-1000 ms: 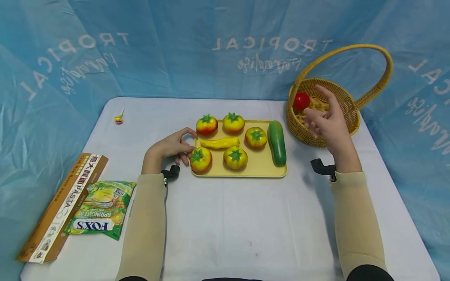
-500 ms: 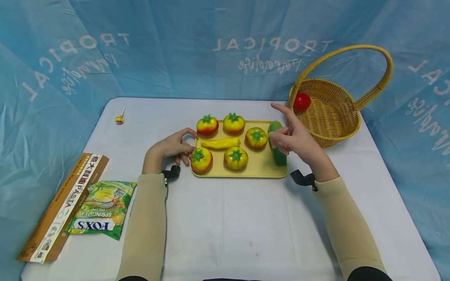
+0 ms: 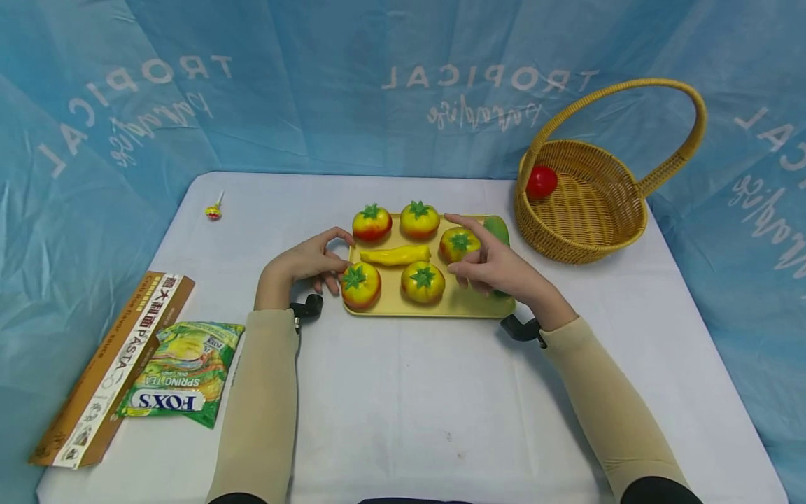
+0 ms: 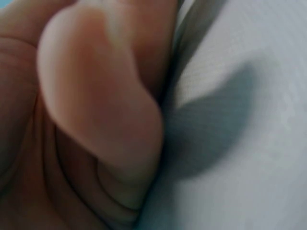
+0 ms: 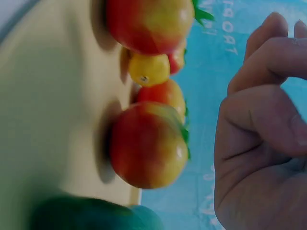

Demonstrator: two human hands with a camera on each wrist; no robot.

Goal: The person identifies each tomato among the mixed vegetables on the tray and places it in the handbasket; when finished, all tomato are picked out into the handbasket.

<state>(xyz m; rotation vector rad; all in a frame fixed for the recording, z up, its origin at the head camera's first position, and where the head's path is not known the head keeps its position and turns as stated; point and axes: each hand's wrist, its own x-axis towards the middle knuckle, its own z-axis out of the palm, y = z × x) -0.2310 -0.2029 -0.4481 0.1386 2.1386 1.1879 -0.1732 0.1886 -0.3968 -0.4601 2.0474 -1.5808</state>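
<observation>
My right hand (image 3: pixel 504 269) hovers over the tray's right part with nothing in it. Its index finger reaches out past the toy tomato (image 3: pixel 459 243) there, and the other fingers curl in. Partly hidden under it lies a green cucumber (image 3: pixel 497 229), whose dark blurred end shows in the right wrist view. At the yellow tray's (image 3: pixel 390 308) left edge, my left hand (image 3: pixel 302 262) touches the rim, thumb and index finger apart. Close by the thumb sits a red-and-yellow tomato (image 3: pixel 361 287). A yellow pepper (image 3: pixel 394 255) lies mid-tray among several tomatoes.
A wicker basket (image 3: pixel 582 248) with a tall handle stands at the back right; a red ball-like thing (image 3: pixel 541 183) is inside. On the left lie a pasta box (image 3: pixel 113 371), a green Fox's bag (image 3: pixel 182 374) and a lollipop (image 3: pixel 214 209).
My right hand has moved left and nearer from over the basket to over the tray's right part, covering much of the cucumber. The left hand has stayed at the tray's edge.
</observation>
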